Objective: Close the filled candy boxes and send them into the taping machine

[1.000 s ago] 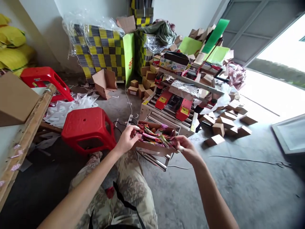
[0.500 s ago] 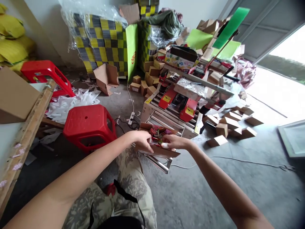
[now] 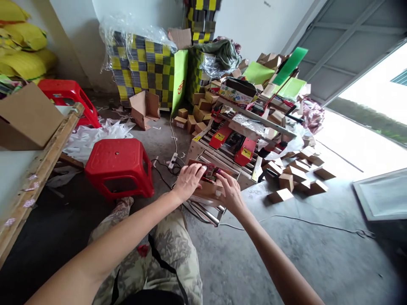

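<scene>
A small cardboard box (image 3: 206, 190) with red and purple packets (image 3: 210, 171) inside rests on the near end of a roller conveyor (image 3: 219, 159). My left hand (image 3: 189, 180) lies over the box's left end, palm down with its fingers apart. On the right end my right hand (image 3: 229, 188) has its fingers spread, their tips at the packets and the box edge. Both hands cover parts of the box. Beyond it, the taping machine (image 3: 233, 142) shows red side pieces with yellow labels.
Red stools (image 3: 116, 163) stand left of the conveyor. A wood-edged table (image 3: 41, 169) holds a large carton (image 3: 30, 116) at far left. Small boxes (image 3: 295, 173) lie on the floor at right. A power strip (image 3: 172, 161) and cables lie by the conveyor.
Both hands have come up out of the box onto its top, and their fingers have spread. Two box flaps that stood out now look more folded in. The view has shifted.
</scene>
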`<state>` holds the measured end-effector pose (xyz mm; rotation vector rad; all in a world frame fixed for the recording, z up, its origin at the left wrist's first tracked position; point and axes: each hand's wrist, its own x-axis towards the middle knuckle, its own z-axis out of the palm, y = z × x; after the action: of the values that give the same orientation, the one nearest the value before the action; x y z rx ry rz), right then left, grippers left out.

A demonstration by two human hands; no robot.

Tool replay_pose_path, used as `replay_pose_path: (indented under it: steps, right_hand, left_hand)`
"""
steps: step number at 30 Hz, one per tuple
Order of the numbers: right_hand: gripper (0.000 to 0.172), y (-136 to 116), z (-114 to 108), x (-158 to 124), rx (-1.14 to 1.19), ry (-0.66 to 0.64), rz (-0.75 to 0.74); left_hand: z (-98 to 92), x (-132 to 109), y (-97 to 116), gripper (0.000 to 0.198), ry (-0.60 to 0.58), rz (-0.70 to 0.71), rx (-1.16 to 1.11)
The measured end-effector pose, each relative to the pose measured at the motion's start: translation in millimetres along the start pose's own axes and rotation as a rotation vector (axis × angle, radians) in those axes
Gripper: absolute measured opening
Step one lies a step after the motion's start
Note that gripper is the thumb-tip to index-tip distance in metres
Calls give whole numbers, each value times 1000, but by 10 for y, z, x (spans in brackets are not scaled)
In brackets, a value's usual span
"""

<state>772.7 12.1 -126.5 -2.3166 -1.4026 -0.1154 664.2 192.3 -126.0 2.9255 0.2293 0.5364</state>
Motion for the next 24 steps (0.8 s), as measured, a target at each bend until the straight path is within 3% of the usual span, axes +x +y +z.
replay_pose_path:
  steps: [4,8,10,13,16,18,19,22,24]
  right_hand:
    - [37,44,83,182,47,-147,10]
    - [26,117,120,258,28,-302,-5]
    - [27,143,130,225,115,-242,17]
    - [33,138,168,166,214,-25,79]
    - [34,78,215,191,154,-54,10]
    - [32,29,229,261,64,-167,15]
    - [31,9,231,308,24,-214,40]
    - [32,-10,225,465,-38,-349,73]
    - [34,14,230,559,-48,-415,69]
  left_hand:
    - [72,49,-70,55,-194,236,-59]
    - [63,262,-89,49,-505,247,-129]
    - [40,410,-80,48,-649,218,-125]
    - [29,617,-84,43,-780,209,-118]
    - [64,670,-115,38,-816,219,-127]
    - [101,558,-138,36,-752,236,-144]
    - [117,463,-147,36,-667,245,-155]
    - [148,140,-165,46,-279,248,-173]
    - [149,13,-169,61,-80,209,-146]
